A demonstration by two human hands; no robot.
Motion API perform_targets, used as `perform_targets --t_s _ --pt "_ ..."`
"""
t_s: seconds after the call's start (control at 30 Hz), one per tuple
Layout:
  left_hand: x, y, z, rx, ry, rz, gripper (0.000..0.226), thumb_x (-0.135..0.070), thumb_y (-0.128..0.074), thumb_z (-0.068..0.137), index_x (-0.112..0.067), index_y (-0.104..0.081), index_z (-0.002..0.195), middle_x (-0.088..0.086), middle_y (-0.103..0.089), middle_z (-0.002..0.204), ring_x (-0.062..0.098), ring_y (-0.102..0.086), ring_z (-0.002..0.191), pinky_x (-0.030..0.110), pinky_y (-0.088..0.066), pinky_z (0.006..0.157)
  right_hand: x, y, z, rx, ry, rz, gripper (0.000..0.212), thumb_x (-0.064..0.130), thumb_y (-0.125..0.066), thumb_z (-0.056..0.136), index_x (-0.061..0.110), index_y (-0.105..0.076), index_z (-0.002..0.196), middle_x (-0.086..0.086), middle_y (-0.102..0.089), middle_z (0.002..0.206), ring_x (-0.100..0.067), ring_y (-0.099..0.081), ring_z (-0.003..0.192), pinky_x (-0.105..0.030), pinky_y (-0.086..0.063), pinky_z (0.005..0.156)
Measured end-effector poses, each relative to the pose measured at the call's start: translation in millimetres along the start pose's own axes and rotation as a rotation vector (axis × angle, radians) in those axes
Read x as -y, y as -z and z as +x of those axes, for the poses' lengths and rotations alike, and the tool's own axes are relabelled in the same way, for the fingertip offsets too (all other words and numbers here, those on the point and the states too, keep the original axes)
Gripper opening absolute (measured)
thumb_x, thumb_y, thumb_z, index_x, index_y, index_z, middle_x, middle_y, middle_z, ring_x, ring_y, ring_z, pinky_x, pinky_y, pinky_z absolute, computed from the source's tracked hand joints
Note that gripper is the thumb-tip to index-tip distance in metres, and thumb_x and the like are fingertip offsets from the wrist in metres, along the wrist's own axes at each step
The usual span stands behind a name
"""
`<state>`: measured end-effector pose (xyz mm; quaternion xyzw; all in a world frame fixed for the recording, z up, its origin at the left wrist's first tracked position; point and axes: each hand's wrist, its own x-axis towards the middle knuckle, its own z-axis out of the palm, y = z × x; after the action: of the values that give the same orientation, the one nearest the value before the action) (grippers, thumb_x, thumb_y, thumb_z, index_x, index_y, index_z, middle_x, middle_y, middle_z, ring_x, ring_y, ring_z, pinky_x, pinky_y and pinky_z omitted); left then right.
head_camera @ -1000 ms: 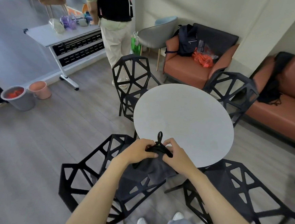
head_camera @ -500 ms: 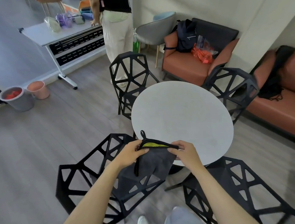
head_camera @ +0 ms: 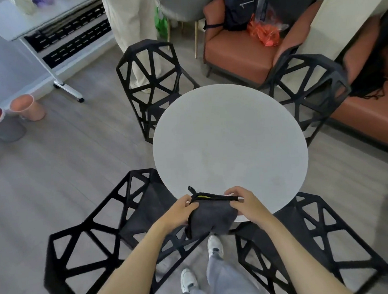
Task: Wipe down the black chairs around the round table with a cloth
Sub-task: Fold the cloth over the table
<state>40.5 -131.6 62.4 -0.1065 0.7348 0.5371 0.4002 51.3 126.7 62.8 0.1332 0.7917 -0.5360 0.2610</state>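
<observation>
Over the near edge of the round white bench (head_camera: 230, 144), the left hand (head_camera: 182, 211) and right hand (head_camera: 246, 203) each pinch a top corner of the dark cloth (head_camera: 211, 217), so fold it flat into a neat pad before rubbing the black chair (head_camera: 124, 222) just beside it.

Office lounge or break area: round white table (head_camera: 230, 148) ringed by black geometric lattice chairs (head_camera: 150, 80), rust-brown leather armchairs (head_camera: 238, 50) along a cream wall, white wheeled worktable (head_camera: 39, 22), grey wood-plank floor (head_camera: 61, 157).
</observation>
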Motion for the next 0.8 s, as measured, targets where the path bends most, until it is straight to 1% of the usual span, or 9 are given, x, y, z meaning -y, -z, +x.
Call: perform_targets --t_s 0.07,0.13,0.23,0.33,0.43,0.6,0.67,0.73,0.8 --pt "-8 -13 25 0.012 0.093 -0.041 0.015 -0.029 -0.053 0.105 -0.018 -0.049 0.097 0.002 -0.051 0.088 0.017 -0.056 0.083 0.045 -0.061 0.088 -9 18 22 -0.009 -0.037 -0.023 0.030 0.007 -0.060 0.091 0.031 -0.067 0.108 -0.004 -0.062 0.111 -0.019 -0.061 0.086 -0.030 -0.059 0.071" --pt "-18 -21 54 -0.008 0.138 -0.073 0.012 -0.025 -0.052 0.104 -0.014 -0.052 0.099 0.006 -0.054 0.091 0.021 -0.061 0.085 0.051 -0.061 0.090 -16 35 49 -0.051 -0.062 -0.036 0.026 0.014 -0.065 0.091 0.033 -0.065 0.109 -0.004 -0.062 0.110 -0.021 -0.062 0.090 -0.034 -0.061 0.073" --pt "-27 -33 104 -0.098 0.118 -0.129 0.018 -0.022 -0.056 0.103 -0.009 -0.059 0.115 0.010 -0.068 0.103 0.023 -0.065 0.090 0.046 -0.058 0.088 -32 52 94 -0.157 -0.090 0.013 0.030 0.020 -0.068 0.092 0.035 -0.064 0.118 0.001 -0.062 0.109 -0.020 -0.065 0.099 -0.043 -0.060 0.088" --pt "-30 -38 138 -0.302 0.094 -0.108 0.027 -0.019 -0.062 0.101 -0.019 -0.059 0.128 0.001 -0.070 0.120 0.017 -0.066 0.110 0.033 -0.050 0.095 -48 53 121 -0.258 -0.158 0.204 0.042 0.020 -0.067 0.094 0.033 -0.056 0.133 0.004 -0.062 0.117 -0.013 -0.065 0.105 -0.035 -0.057 0.092" --pt "-30 -45 144 -0.460 0.128 -0.053 0.035 -0.028 -0.070 0.096 -0.023 -0.054 0.127 -0.006 -0.067 0.110 0.014 -0.064 0.104 0.028 -0.044 0.084 -60 47 116 -0.377 -0.183 0.166 0.040 0.018 -0.063 0.097 0.027 -0.053 0.135 0.004 -0.062 0.112 -0.010 -0.064 0.099 -0.018 -0.049 0.077" --pt "-11 -65 124 -0.433 0.285 0.161 0.051 -0.050 -0.078 0.086 -0.019 -0.050 0.115 -0.002 -0.066 0.098 0.014 -0.064 0.089 0.027 -0.046 0.067 -69 25 76 -0.424 -0.260 0.064 0.035 0.037 -0.067 0.095 0.031 -0.051 0.125 0.008 -0.062 0.100 -0.005 -0.064 0.087 -0.023 -0.048 0.074" --pt "-1 -70 119 -0.392 0.315 0.250 0.042 -0.039 -0.078 0.087 -0.017 -0.053 0.113 -0.002 -0.066 0.095 0.010 -0.061 0.084 0.021 -0.041 0.061 -68 10 64 -0.396 -0.277 0.042 0.039 0.036 -0.072 0.092 0.035 -0.048 0.123 0.011 -0.064 0.097 -0.003 -0.065 0.084 -0.022 -0.049 0.071" --pt "1 -73 119 -0.351 0.323 0.320 0.028 -0.025 -0.075 0.089 -0.015 -0.055 0.105 -0.002 -0.064 0.092 0.013 -0.059 0.082 0.020 -0.041 0.060 -69 -5 57 -0.389 -0.277 0.048 0.040 0.025 -0.074 0.090 0.033 -0.049 0.120 0.012 -0.065 0.096 -0.004 -0.066 0.083 -0.024 -0.054 0.071" --pt "1 -72 121 -0.333 0.308 0.357 0.018 -0.014 -0.073 0.088 -0.013 -0.054 0.090 0.002 -0.060 0.084 0.020 -0.055 0.077 0.035 -0.052 0.068 -70 -12 55 -0.397 -0.286 0.086 0.042 0.011 -0.072 0.089 0.030 -0.050 0.118 0.010 -0.067 0.096 -0.007 -0.067 0.084 -0.032 -0.059 0.076"
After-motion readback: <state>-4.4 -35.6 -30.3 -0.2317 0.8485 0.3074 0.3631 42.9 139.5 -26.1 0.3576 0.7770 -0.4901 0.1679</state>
